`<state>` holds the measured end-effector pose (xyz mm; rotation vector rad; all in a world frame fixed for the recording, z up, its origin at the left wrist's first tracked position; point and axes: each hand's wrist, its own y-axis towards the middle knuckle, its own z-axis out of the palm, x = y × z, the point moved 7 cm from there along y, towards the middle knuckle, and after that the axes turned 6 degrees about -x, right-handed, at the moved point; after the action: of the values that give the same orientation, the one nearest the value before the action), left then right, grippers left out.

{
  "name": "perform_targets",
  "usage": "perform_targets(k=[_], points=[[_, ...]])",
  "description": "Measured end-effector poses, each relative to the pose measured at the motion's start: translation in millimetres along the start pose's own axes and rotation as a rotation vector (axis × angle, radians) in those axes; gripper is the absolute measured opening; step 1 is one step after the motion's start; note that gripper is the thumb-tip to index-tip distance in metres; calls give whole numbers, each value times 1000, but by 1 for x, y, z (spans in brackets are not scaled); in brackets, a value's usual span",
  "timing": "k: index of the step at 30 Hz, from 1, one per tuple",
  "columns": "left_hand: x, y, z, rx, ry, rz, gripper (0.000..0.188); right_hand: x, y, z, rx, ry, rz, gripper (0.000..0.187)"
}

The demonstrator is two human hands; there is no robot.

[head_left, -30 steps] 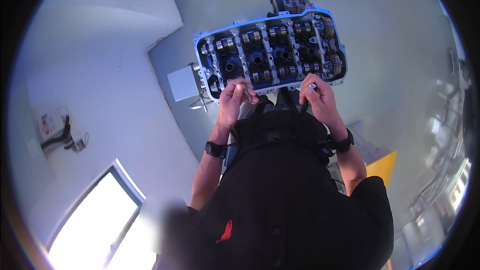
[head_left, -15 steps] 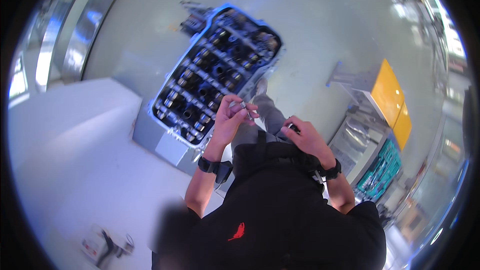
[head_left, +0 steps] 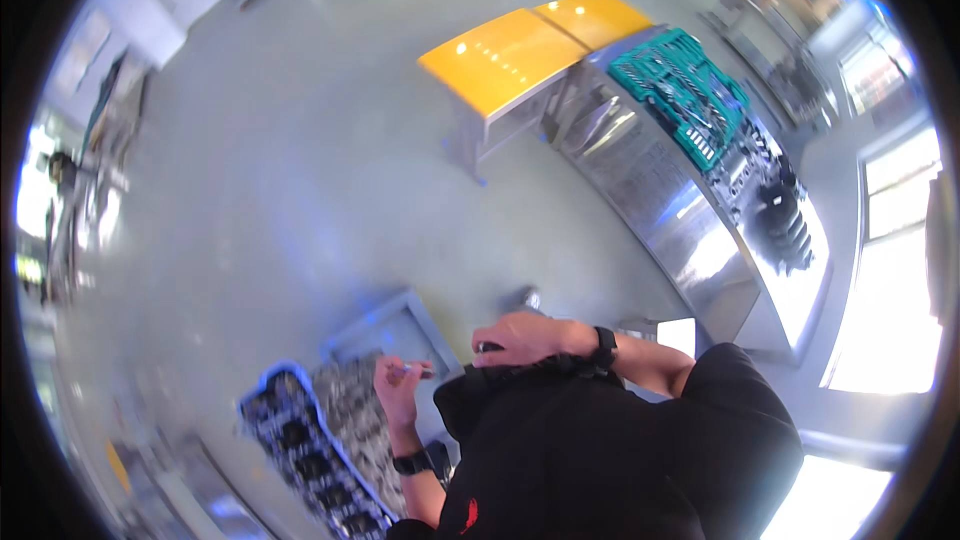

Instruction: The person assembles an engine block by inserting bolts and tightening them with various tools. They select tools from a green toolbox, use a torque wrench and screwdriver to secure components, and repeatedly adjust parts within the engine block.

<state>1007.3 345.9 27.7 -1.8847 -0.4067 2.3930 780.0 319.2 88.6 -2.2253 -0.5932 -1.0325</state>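
Observation:
My left hand (head_left: 397, 395) is closed in a pinch on a small silvery metal part (head_left: 412, 370), too small and blurred to name more exactly. My right hand (head_left: 530, 339) curls in front of my waist around a small dark object (head_left: 489, 347), mostly hidden by the fingers. To the left of my left hand lies the engine (head_left: 322, 408), its open top showing rows of metal parts inside a pale blue-lit rim. Beside it stands a grey frame or tray (head_left: 428, 320).
Ahead stands a yellow-topped table (head_left: 510, 55). It adjoins a steel workbench (head_left: 650, 190) bearing a green tool case (head_left: 672, 90) of sockets and wrenches. Loose dark metal parts and what looks like a crankshaft (head_left: 785, 225) lie farther along it. Bright windows (head_left: 890, 270) are at the right.
My body and view have turned to the right, so the engine now sits at the lower left and the workbench ahead. Both hands still hold their small things.

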Motion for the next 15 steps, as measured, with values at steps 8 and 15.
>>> perform_targets(k=[8, 15], points=[[112, 151, 209, 401, 250, 27, 23, -233, -42, -87, -274, 97, 195, 42], [134, 237, 399, 808, 402, 56, 28, -308, -92, -183, -617, 263, 286, 34]])
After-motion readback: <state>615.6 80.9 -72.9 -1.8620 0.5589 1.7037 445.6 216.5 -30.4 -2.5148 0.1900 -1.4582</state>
